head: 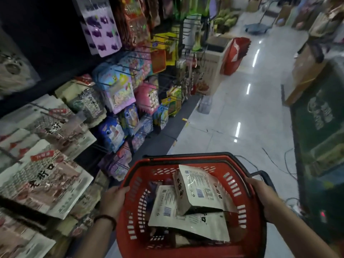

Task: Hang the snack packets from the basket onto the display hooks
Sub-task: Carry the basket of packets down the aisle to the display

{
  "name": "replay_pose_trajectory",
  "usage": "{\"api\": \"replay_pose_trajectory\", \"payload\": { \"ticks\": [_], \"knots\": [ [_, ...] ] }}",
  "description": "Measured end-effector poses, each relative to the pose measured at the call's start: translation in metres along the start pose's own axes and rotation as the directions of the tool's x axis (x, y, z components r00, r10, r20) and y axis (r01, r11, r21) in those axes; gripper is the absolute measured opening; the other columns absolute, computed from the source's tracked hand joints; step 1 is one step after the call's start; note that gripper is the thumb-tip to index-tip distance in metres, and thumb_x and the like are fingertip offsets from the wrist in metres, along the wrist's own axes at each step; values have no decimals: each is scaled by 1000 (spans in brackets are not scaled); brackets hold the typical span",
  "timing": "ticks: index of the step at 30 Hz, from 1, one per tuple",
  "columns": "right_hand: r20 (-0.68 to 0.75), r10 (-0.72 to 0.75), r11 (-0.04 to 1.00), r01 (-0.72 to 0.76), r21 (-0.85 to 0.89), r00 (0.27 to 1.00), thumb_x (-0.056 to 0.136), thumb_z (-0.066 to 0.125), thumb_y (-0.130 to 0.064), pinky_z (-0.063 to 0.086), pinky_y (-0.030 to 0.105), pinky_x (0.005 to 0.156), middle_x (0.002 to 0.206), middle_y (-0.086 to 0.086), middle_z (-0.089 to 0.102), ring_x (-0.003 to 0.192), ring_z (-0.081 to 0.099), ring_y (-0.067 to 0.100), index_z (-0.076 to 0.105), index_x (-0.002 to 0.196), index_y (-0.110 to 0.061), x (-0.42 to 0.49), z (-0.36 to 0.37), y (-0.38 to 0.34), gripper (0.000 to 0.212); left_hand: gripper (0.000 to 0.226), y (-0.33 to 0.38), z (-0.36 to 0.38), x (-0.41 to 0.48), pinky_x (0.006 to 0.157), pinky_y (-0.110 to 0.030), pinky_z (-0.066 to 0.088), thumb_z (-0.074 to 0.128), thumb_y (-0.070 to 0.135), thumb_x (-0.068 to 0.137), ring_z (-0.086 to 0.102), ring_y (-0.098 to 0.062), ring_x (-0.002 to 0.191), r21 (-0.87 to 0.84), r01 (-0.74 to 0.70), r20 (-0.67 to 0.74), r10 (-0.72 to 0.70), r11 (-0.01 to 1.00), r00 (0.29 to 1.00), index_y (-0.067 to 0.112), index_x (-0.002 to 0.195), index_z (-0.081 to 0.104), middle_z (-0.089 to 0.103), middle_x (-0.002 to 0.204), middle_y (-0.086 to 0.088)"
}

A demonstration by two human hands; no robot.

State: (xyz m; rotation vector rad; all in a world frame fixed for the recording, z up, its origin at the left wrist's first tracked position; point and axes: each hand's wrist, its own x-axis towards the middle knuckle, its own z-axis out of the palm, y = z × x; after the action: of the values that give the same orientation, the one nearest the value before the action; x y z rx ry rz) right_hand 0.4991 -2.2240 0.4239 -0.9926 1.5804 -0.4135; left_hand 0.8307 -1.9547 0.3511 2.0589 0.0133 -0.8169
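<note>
The aisle's left side is taken up by a rack of display hooks (163, 37), from which hanging packets (46, 179) are suspended face outward so that they can be read and pulled off from the front. The pale packets nearest the camera appear to carry the same printing as those being carried, so this lower near section is judged to be the likely destination.

A red basket (186, 162) is held level in front of the body, just beside the rack, with its black handle (264, 174) folded down out of the way. That leaves the top clear for reaching in.

The snack packets (199, 189) are all inside the basket, piled loosely with their backs and barcodes up; none is on a hook or in a hand.

The left hand (113, 198) is clasped over the left rim and the right hand (260, 194) over the right rim, so the load is balanced. One hand must be freed, or the basket set down, before a packet can be taken. A dark bracelet (106, 218) is worn on the left wrist.
</note>
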Motion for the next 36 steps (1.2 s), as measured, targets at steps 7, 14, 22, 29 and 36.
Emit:
{"api": "replay_pose_trajectory", "payload": {
  "ticks": [7, 14, 22, 29, 36],
  "knots": [
    [197, 65, 989, -37, -145, 978, 96, 70, -37, 59, 65, 94, 89, 22, 81, 86, 79, 44, 76, 105, -8, 132, 62, -103, 32, 25, 47, 38, 66, 86, -54, 63, 74, 39, 85, 79, -32, 78, -88, 85, -112, -95, 992, 989, 15, 89, 82, 82, 80, -6],
    [302, 65, 968, 13, -250, 951, 92, 72, -41, 59, 69, 90, 92, 23, 80, 87, 78, 46, 75, 109, -8, 218, 145, -185, 37, 23, 77, 50, 101, 75, -35, 57, 66, 43, 100, 75, -26, 81, -285, 118, -292, -203, 951, 935, 25, 101, 81, 79, 86, 1],
    [317, -51, 928, 162, -336, 947, 100, 68, -22, 57, 60, 91, 86, 24, 75, 79, 71, 40, 66, 80, -14, 238, 235, -226, 21, 66, 21, 43, 175, 92, -54, 61, 83, 77, 65, 78, -35, 92, -518, 297, -227, -464, 802, 856, 23, 103, 82, 82, 102, -6],
    [365, -25, 850, 212, -483, 931, 97, 69, -25, 58, 72, 89, 90, 26, 78, 87, 75, 48, 70, 83, -18, 282, 290, -238, 16, 26, 49, 58, 159, 89, -49, 57, 77, 43, 94, 74, -33, 84, -485, 266, -289, -440, 833, 850, 20, 82, 77, 78, 75, -3],
    [526, 74, 748, 302, -591, 847, 93, 75, -37, 61, 40, 66, 105, 22, 78, 84, 73, 35, 74, 108, -5, 365, 336, -253, 35, 26, 58, 106, 151, 65, -29, 54, 74, 41, 95, 73, -25, 72, -570, 265, -395, -543, 777, 741, 17, 87, 70, 76, 72, 0]
  ]
}}
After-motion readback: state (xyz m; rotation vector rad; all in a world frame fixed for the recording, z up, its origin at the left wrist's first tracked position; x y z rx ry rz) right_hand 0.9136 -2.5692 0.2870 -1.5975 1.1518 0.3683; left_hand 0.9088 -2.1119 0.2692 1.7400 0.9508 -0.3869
